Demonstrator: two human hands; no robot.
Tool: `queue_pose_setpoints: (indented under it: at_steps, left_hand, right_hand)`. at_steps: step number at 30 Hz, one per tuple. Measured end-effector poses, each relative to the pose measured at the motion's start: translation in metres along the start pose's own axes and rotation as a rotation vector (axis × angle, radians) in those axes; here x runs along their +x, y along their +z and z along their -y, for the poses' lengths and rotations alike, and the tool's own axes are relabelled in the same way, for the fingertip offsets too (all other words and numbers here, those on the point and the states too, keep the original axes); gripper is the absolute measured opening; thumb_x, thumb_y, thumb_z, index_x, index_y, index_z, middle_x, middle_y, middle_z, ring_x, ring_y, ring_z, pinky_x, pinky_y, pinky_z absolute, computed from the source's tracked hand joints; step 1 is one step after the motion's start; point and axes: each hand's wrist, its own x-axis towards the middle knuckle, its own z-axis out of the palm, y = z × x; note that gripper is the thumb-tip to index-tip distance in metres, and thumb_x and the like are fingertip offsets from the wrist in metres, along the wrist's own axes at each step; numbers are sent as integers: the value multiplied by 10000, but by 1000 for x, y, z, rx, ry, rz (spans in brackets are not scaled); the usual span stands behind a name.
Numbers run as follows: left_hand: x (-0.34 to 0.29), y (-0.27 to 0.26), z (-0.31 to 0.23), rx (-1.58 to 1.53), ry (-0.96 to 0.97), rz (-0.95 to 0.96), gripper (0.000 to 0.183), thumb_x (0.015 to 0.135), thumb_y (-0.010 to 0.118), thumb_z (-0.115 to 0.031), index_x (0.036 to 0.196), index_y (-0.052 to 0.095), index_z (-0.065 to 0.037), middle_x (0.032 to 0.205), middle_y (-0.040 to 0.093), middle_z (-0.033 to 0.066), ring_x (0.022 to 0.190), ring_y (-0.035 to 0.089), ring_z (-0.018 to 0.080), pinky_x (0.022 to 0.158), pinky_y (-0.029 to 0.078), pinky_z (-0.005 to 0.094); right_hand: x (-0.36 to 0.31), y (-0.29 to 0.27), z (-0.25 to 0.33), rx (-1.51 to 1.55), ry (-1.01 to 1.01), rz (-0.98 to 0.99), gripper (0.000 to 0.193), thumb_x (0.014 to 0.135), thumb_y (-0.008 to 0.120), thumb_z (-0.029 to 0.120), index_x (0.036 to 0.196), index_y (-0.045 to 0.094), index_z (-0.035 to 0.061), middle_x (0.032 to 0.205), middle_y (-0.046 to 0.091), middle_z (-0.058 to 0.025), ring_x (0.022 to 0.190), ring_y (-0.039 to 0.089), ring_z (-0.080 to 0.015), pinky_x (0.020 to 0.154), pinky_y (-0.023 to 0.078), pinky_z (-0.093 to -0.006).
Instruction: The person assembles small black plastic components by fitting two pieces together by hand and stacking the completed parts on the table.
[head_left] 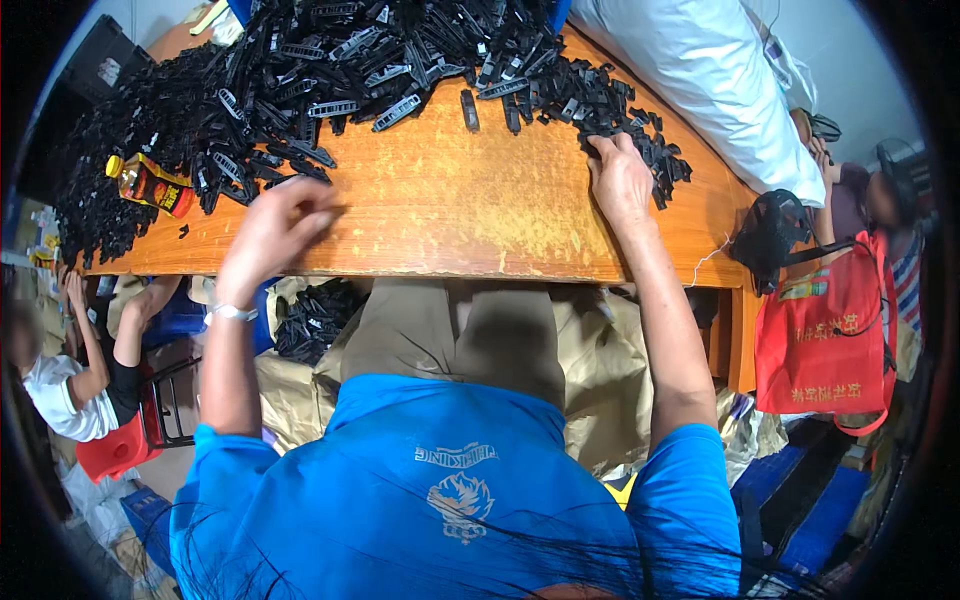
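A big heap of small black plastic parts covers the far half of an orange wooden table. My right hand lies palm down at the right end of the heap, fingertips on a cluster of black parts. My left hand, with a metal bracelet on its wrist, hovers blurred over the table's near left, fingers curled close to loose black parts; whether it holds one I cannot tell.
A small bottle with a yellow cap lies at the table's left. A white sack rests at the far right. A red bag and black mesh bag hang at the right. Another person sits lower left.
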Motion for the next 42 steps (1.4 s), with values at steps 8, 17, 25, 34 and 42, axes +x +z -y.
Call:
queue_pose_setpoints:
  at_steps: [8, 17, 25, 34, 42]
  left_hand:
    - [153, 109, -56, 243, 396, -253, 344, 928, 718, -70, 1269, 737, -105, 1097, 701, 134, 1093, 678, 358, 913, 568, 440]
    - [170, 123, -46, 486, 533, -211, 141, 856, 759, -70, 996, 749, -63, 1004, 653, 135, 1015, 642, 353, 887, 552, 452]
    - [91, 132, -59, 161, 422, -212, 256, 813, 879, -134, 1031, 762, -68, 1018, 682, 113, 1022, 646, 332, 900, 535, 442]
    - [60, 127, -27, 65, 310, -314, 258, 798, 892, -121, 1015, 769, -56, 990, 667, 121, 1002, 636, 339, 873, 523, 446]
    - [68, 133, -29, -7, 319, -339, 174, 817, 865, -87, 935, 747, -36, 948, 653, 128, 969, 639, 356, 833, 518, 453]
  right_hand:
    - [-3, -12, 30, 96, -120, 160, 199, 999, 696, 159, 1174, 773, 104, 1046, 661, -143, 1041, 678, -348, 856, 577, -478]
    - [-28, -25, 54, 278, -253, 346, 181, 999, 596, 91, 1151, 682, 44, 979, 676, -231, 911, 714, -451, 801, 576, -526]
    - [-24, -35, 66, 160, -302, 379, 135, 988, 660, 124, 1058, 700, 16, 989, 685, -234, 913, 719, -436, 786, 576, -506]
    - [-14, -8, 128, 520, -175, 212, 200, 914, 807, 181, 1086, 796, 79, 1043, 717, -125, 947, 724, -370, 815, 578, -464]
    - [12, 23, 121, 534, -341, 261, 196, 863, 833, 194, 1025, 815, 86, 980, 695, -110, 903, 720, -354, 761, 569, -464]
